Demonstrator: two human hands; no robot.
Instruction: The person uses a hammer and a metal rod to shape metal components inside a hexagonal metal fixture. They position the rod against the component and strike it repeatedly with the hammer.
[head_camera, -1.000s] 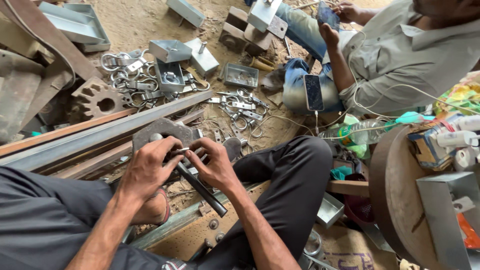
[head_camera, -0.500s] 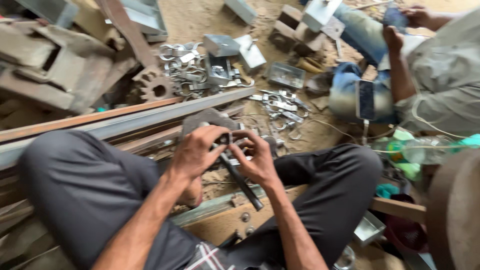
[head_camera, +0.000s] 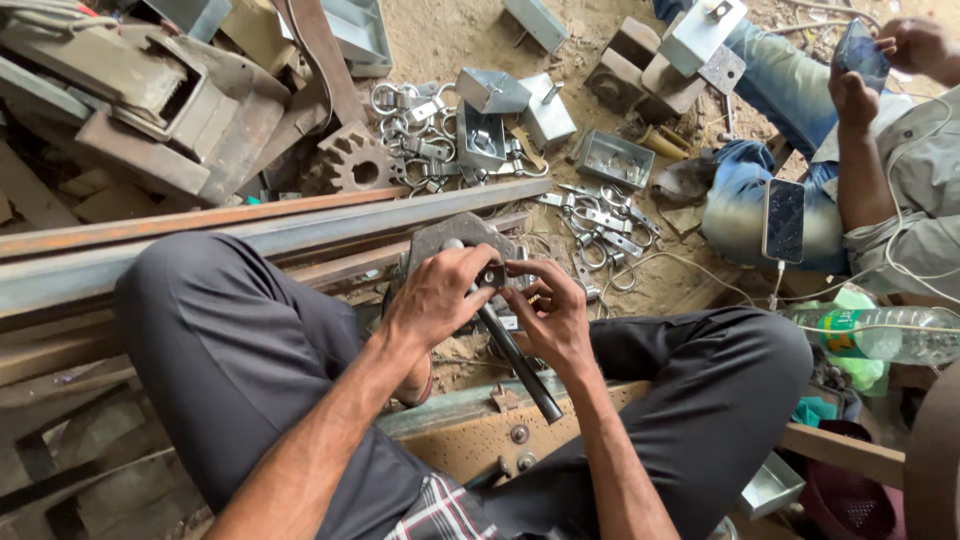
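I sit cross-legged in dark trousers on a dirt floor. My left hand (head_camera: 437, 297) and my right hand (head_camera: 547, 312) meet over a small dark metal fitting (head_camera: 492, 275), with the fingers of both pinched on it. A black metal rod (head_camera: 518, 362) runs from the fitting down toward my lap. Just behind my hands lies a grey, rounded metal plate (head_camera: 450, 235). A pile of shiny shackles and clamps (head_camera: 600, 225) lies on the ground just past my right hand.
Long rusty steel bars (head_camera: 230, 235) cross in front of my left knee. Behind them lie a toothed gear (head_camera: 352, 165), grey metal boxes (head_camera: 492, 92) and heavy scrap (head_camera: 150, 90). Another person (head_camera: 890, 170) sits at right with a phone (head_camera: 784, 220) on the knee. A plastic bottle (head_camera: 885, 335) lies nearby.
The view has swung left and then partly back. My hands stay together on the fitting and the rod; the person at right still holds up a phone.
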